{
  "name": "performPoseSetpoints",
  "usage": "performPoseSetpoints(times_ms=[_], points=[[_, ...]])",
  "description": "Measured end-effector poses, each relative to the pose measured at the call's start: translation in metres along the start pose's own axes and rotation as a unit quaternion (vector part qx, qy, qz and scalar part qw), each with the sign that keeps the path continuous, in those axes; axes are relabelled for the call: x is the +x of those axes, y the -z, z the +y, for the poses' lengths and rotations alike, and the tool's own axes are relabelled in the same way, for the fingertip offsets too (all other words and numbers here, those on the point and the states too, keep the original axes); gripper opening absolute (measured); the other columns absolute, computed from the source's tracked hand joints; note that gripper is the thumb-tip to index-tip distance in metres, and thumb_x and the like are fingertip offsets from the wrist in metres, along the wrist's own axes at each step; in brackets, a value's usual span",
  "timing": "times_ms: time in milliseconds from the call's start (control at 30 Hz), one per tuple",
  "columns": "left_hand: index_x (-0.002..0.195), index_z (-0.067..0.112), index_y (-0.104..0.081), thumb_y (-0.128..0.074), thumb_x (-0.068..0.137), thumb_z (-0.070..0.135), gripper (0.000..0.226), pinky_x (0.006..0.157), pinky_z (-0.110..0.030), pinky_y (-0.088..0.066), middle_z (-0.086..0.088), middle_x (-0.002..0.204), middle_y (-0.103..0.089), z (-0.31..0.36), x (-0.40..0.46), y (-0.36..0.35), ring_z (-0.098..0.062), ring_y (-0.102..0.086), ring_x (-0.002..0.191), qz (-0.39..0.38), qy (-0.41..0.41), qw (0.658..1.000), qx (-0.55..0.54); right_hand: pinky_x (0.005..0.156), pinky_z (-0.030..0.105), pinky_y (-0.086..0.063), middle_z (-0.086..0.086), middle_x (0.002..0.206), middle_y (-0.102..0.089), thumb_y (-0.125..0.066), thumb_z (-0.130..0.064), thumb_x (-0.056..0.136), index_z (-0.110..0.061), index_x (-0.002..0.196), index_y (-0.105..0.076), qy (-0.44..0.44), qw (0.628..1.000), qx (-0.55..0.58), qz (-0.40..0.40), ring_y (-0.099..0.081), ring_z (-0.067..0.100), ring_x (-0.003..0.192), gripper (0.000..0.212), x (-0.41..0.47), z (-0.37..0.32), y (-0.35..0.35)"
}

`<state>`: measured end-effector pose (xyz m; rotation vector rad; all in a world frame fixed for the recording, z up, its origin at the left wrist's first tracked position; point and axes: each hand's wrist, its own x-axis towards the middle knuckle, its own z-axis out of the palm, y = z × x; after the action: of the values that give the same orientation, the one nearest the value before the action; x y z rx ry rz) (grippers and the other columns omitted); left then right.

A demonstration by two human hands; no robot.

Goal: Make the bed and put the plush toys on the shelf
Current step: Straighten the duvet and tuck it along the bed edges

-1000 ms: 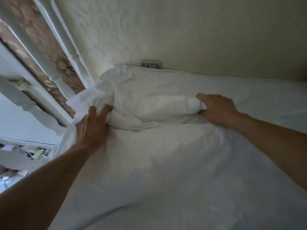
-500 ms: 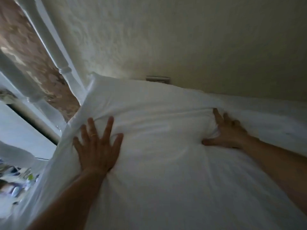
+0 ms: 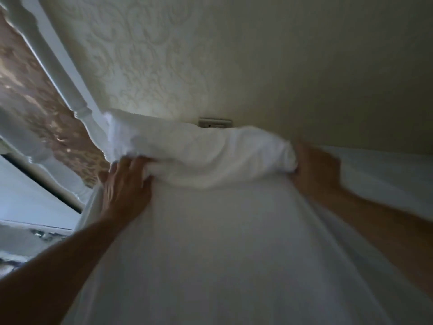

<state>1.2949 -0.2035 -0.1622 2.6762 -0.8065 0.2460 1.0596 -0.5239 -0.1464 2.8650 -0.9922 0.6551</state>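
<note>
White bedding (image 3: 222, 242) covers the bed and runs away from me to the wall. At its far end the fabric is bunched into a thick roll (image 3: 199, 153) lying across the bed. My left hand (image 3: 126, 184) grips the roll's left end, its fingertips tucked under the fold. At the right end my right hand (image 3: 315, 168) holds the roll, fingers hidden in the cloth. The picture is blurred by motion. No plush toy and no shelf is in view.
A cream textured wall (image 3: 234, 55) stands right behind the bed, with a wall socket (image 3: 215, 122) just above the roll. White turned posts of the bed frame (image 3: 61, 73) rise at the left, patterned wallpaper behind them. Cluttered floor shows at the lower left.
Half a second ago both hands pressed flat on smooth bedding. Now they have moved farther toward the wall and hold the fabric bunched into a roll there.
</note>
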Motion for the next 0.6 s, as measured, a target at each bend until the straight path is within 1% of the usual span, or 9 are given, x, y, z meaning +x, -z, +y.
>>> performPoseSetpoints(times_ms=[33,67,133,200,267,333,467,533,600], points=[[0.137,0.020,-0.052,-0.053,0.088,0.038,0.053,0.099,-0.064,-0.035,-0.025,0.124,-0.052,0.008,0.033,0.013,-0.048,-0.051,0.118,0.037,0.001,0.999,0.011,0.076,0.048,-0.055,0.020,0.108,-0.068,-0.065,-0.050,0.079,-0.013,0.131,-0.053,0.006,0.997,0.036,0.064,-0.067,0.041,0.096,0.064,0.041,0.000,0.012],[0.148,0.018,-0.041,-0.056,0.091,0.035,0.061,0.106,-0.066,-0.029,-0.030,0.137,-0.045,0.006,0.064,0.015,-0.050,-0.043,0.129,0.028,0.006,0.999,0.015,0.086,0.051,-0.052,0.022,0.122,-0.063,-0.065,-0.061,0.076,-0.012,0.138,-0.047,0.005,0.996,0.055,0.067,-0.062,0.043,0.108,0.081,0.082,0.000,0.019],[0.160,0.018,-0.022,-0.054,0.088,0.049,0.084,0.115,-0.069,-0.018,-0.033,0.157,-0.024,-0.005,0.088,-0.006,-0.052,-0.025,0.143,-0.032,0.060,0.996,0.061,0.105,0.057,-0.039,0.024,0.150,-0.036,-0.068,-0.081,0.061,-0.023,0.155,-0.017,-0.011,0.997,0.006,-0.079,-0.040,0.044,0.135,0.121,0.124,-0.002,-0.008],[0.160,0.016,-0.026,-0.035,0.087,0.066,0.089,0.113,-0.070,-0.025,-0.033,0.157,-0.028,-0.030,0.071,-0.068,-0.054,-0.030,0.141,-0.057,0.032,0.992,0.109,0.114,0.062,-0.023,0.021,0.163,-0.007,-0.053,-0.101,0.044,-0.041,0.154,0.010,-0.039,0.974,-0.010,-0.224,-0.016,0.048,0.146,0.141,0.105,0.007,-0.079],[0.162,0.022,-0.022,-0.012,0.095,0.070,0.084,0.118,-0.066,-0.020,-0.030,0.164,-0.022,-0.062,0.058,-0.119,-0.054,-0.021,0.148,-0.066,-0.010,0.982,0.175,0.118,0.062,-0.018,0.016,0.164,-0.006,-0.028,-0.108,0.041,-0.048,0.153,0.007,-0.048,0.977,0.017,-0.206,-0.017,0.048,0.145,0.132,0.064,0.020,-0.147],[0.162,0.031,-0.017,0.002,0.090,0.077,0.088,0.123,-0.061,-0.013,-0.026,0.167,-0.014,-0.078,0.088,-0.137,-0.052,-0.013,0.151,-0.112,-0.006,0.976,0.184,0.115,0.060,-0.025,0.020,0.155,-0.024,-0.029,-0.103,0.050,-0.047,0.152,-0.013,-0.063,0.987,0.059,-0.139,-0.032,0.048,0.136,0.118,0.061,0.033,-0.184],[0.157,0.034,-0.019,-0.022,0.085,0.077,0.084,0.122,-0.056,-0.019,-0.029,0.164,-0.019,-0.068,0.118,-0.128,-0.047,-0.024,0.148,-0.072,0.044,0.991,0.106,0.110,0.061,-0.028,0.025,0.141,-0.033,-0.035,-0.097,0.054,-0.041,0.145,-0.025,-0.059,0.992,0.071,-0.081,-0.038,0.049,0.124,0.107,0.090,0.038,-0.190],[0.156,0.029,-0.027,-0.023,0.081,0.077,0.089,0.118,-0.060,-0.024,-0.033,0.158,-0.027,-0.054,0.112,-0.124,-0.050,-0.032,0.142,-0.086,0.042,0.985,0.144,0.111,0.062,-0.026,0.022,0.142,-0.032,-0.037,-0.097,0.055,-0.043,0.146,-0.024,-0.055,0.990,0.079,-0.101,-0.036,0.046,0.126,0.106,0.087,0.041,-0.185],[0.151,0.014,-0.040,-0.029,0.081,0.071,0.091,0.116,-0.068,-0.023,-0.039,0.150,-0.036,-0.029,0.109,-0.106,-0.054,-0.037,0.138,-0.084,0.054,0.978,0.184,0.112,0.062,-0.024,0.020,0.144,-0.031,-0.036,-0.099,0.053,-0.045,0.147,-0.022,-0.060,0.987,0.093,-0.115,-0.034,0.043,0.129,0.110,0.084,0.040,-0.184]])
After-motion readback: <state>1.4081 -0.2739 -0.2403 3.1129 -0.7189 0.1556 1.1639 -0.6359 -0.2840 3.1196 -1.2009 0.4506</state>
